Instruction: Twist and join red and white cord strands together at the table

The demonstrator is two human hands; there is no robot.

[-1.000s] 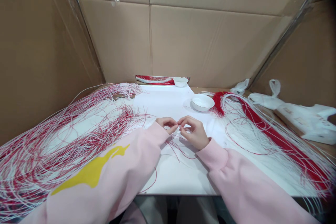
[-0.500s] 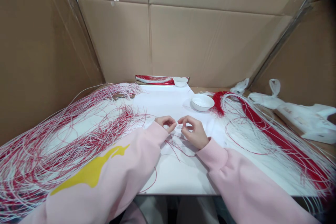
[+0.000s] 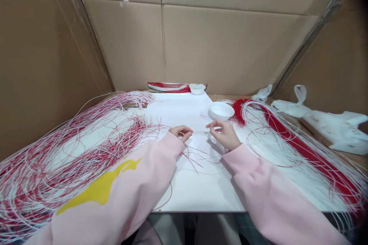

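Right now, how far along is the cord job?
Looks done: the neat red-and-white cord bundle at the table's far edge. In hand: thin red strands trail from under the curled left hand; the right hand pinches something too thin to tell. Left: the big loose red-and-white cord heap and the long red-and-white cord bunch on the right.

Cardboard walls (image 3: 230, 46) around a paper-covered table (image 3: 175, 107);
a white bowl (image 3: 221, 110) stands on the paper; a smaller white bowl (image 3: 197, 89) sits far back beside a red-and-white cord bundle (image 3: 168, 87); a white plastic bag (image 3: 330, 130) lies rightward.
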